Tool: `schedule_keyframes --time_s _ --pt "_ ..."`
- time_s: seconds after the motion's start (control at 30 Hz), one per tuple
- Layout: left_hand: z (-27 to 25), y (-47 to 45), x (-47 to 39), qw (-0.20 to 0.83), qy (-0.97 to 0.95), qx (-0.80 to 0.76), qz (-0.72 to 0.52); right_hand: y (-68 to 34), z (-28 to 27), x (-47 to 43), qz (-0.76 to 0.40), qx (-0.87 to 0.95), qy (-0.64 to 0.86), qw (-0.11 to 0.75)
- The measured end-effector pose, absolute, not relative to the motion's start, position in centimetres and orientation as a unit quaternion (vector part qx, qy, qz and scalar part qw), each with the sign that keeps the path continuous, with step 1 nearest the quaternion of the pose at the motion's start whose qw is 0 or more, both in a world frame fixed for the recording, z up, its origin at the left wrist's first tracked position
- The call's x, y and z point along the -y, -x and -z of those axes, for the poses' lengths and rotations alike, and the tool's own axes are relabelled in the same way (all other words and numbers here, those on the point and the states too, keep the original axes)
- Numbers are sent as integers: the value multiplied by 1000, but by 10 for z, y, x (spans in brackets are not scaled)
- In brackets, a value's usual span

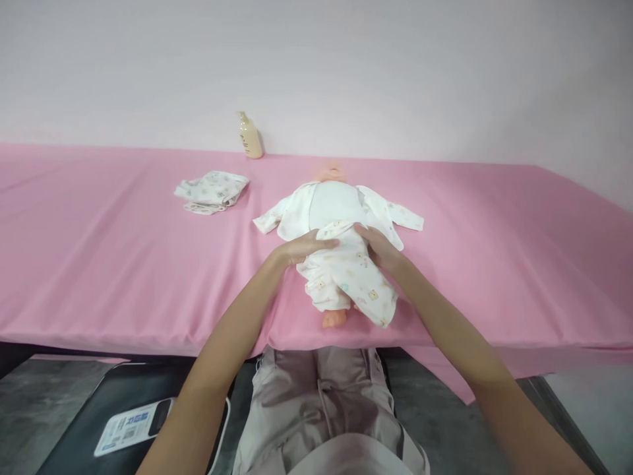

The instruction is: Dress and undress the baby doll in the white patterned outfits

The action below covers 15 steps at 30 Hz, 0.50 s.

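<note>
Behind, a plain pale wall (316,66). In front, a long counter covered with smooth pink cloth (494,264). At the back, close to the wall, a pale yellow plastic pump bottle (251,138). Nearer and to the left, a folded white cloth with small prints (210,188). At the lower left, a black seat (74,422) with a flat white card (127,427) on top.

On its back near the middle, head toward the wall, a soft baby doll (336,203), with a white cloth jacket (291,204) spread wide at both sides. Over the legs, close to the near edge, small white cloth trousers (359,264) with little bear pictures. Below the left trouser leg, one bare foot (335,319); the right trouser leg lying loose and crooked.

To handle the trousers well, hold both sides of the top and pull gently, a little on each side in turn. Keep the cloth flat and the legs untwisted. Never tug hard, or risk dragging the doll.

Left hand (307,245) curled on the left side of the trousers, thumb across the cloth. Right hand (380,248) pinching the top edge at the right. Hard to tell how tight, with most fingers hidden.
</note>
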<state>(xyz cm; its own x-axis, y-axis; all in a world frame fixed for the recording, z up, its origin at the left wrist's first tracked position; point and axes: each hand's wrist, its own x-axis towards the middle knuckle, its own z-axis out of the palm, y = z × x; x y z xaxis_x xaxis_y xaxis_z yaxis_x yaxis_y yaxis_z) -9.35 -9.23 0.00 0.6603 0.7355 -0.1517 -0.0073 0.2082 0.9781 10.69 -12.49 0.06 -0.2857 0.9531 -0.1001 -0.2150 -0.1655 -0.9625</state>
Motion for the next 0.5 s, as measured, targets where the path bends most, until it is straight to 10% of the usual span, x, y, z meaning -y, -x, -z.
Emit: schedule_keyframes --time_s 0.5 --pt "3 94 93 769 -520 -289 -235 -106 -4 128 -669 463 405 417"
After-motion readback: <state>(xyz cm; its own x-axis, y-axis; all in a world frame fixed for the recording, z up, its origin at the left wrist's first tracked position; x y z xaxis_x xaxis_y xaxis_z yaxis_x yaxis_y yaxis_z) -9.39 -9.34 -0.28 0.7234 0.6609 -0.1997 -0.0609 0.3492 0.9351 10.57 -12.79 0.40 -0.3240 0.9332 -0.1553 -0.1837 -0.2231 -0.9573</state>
